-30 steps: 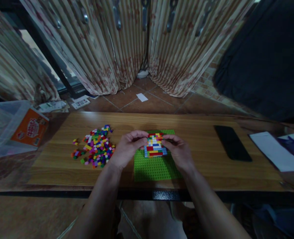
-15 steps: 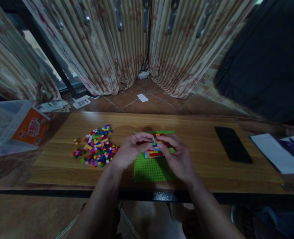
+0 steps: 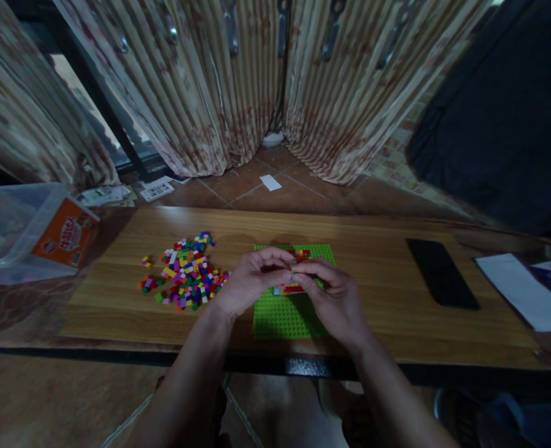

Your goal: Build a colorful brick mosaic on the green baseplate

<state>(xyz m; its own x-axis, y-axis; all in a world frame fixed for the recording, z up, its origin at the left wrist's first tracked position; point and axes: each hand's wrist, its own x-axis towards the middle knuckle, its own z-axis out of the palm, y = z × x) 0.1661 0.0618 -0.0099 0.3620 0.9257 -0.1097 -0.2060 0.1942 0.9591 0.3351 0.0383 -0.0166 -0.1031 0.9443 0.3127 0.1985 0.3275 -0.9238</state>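
A green studded baseplate (image 3: 285,320) lies on the wooden table, with a multicoloured structure of building bricks (image 3: 290,289) on its far half. Just over that structure, my left hand (image 3: 259,274) and my right hand (image 3: 334,289) meet at their fingertips. Both are closed in a pinch around a tiny building brick (image 3: 293,274), of which only a yellowish speck shows. My fingers cover much of the brick structure. To the left of my left hand spreads a pile of loose building bricks (image 3: 194,274) in many colours.
A black phone-like slab (image 3: 442,274) and a white sheet (image 3: 520,292) lie on the right. A clear plastic bin (image 3: 23,236) with an orange label stands at the far left. Beyond the wooden table (image 3: 373,249) hang striped curtains (image 3: 238,112).
My fingertips have drawn together over the brick structure and now meet in a pinch, where earlier they were apart on its sides. The whole view has shifted slightly.
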